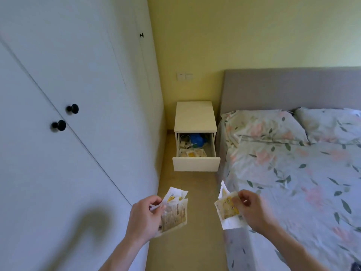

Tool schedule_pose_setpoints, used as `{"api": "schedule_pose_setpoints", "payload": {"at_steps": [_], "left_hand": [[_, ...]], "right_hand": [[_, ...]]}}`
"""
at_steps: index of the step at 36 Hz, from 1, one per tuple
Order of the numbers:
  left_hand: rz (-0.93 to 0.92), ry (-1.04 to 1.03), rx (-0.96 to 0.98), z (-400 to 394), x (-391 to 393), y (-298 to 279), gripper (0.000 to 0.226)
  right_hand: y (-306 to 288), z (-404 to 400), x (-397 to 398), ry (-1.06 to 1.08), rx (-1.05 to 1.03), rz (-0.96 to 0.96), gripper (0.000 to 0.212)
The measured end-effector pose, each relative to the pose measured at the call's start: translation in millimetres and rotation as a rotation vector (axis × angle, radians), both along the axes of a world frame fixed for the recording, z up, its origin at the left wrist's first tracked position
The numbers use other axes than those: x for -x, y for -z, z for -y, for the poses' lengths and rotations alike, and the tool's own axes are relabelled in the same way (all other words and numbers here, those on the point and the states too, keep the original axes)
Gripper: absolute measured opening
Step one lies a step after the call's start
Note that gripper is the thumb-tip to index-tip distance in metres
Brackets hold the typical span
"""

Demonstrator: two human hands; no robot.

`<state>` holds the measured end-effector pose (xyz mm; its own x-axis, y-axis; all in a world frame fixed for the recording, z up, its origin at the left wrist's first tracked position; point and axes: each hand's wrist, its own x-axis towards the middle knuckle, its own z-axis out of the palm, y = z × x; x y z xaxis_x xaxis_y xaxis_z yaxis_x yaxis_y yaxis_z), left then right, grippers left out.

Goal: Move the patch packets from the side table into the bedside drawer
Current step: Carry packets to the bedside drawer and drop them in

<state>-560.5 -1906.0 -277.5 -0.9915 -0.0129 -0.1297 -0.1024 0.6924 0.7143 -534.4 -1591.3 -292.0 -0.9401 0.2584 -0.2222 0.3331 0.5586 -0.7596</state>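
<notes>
My left hand (143,216) grips a small stack of white and yellow patch packets (174,210), held out over the floor. My right hand (252,208) pinches more patch packets (227,209) by their right edge. Ahead stands a white bedside table (195,116) with its drawer (196,163) pulled open. Inside the drawer lie further yellow patch packets (192,153), a blue object (196,138) and some cables. Both hands are well short of the drawer.
A white wardrobe (68,133) with black knobs lines the left side. A bed (293,173) with floral sheets and pillows fills the right, a grey headboard (283,89) behind it. A narrow strip of tan floor (187,251) runs between them to the drawer.
</notes>
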Motion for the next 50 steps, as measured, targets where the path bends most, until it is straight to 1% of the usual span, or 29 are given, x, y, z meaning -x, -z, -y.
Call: {"api": "schedule_pose_setpoints", "payload": {"at_steps": [4, 9, 11, 18, 22, 25, 29, 31, 34, 40, 43, 46, 50], "left_hand": [[0.018, -0.026, 0.011, -6, 54, 1, 0.017], [0.053, -0.009, 0.015, -16, 133, 10, 0.012], [0.063, 0.006, 0.01, -20, 169, 17, 0.011], [0.095, 0.033, 0.013, -28, 291, 45, 0.019], [0.107, 0.057, 0.009, -37, 353, 53, 0.018], [0.138, 0.058, 0.02, -44, 391, 59, 0.018], [0.166, 0.062, 0.024, -55, 433, 62, 0.017], [0.178, 0.06, 0.037, -68, 473, 78, 0.016], [0.185, 0.053, 0.049, -74, 487, 77, 0.017], [0.24, -0.025, 0.084, -112, 554, 95, 0.018], [0.276, -0.051, 0.1, -128, 580, 103, 0.016], [0.31, -0.077, 0.125, -139, 600, 114, 0.016], [0.334, -0.086, 0.174, -152, 617, 124, 0.015]], "right_hand": [[6, -10, 68, -0.02, -0.02, 0.033, 0.021], [16, -12, 145, -0.02, -0.021, 0.05, 0.018], [24, -14, 175, -0.004, -0.008, 0.076, 0.018], [39, -22, 267, 0.083, -0.006, 0.136, 0.019], [47, -33, 321, 0.114, -0.027, 0.125, 0.023], [54, -44, 357, 0.147, -0.035, 0.153, 0.018], [68, -56, 403, 0.128, -0.077, 0.166, 0.022], [92, -73, 448, 0.115, -0.083, 0.207, 0.022], [104, -74, 469, 0.123, -0.114, 0.223, 0.019], [138, -94, 558, 0.004, -0.071, 0.32, 0.017], [156, -101, 595, -0.066, -0.064, 0.37, 0.024], [170, -105, 623, -0.127, -0.062, 0.416, 0.021], [185, -108, 648, -0.157, -0.036, 0.453, 0.025]]}}
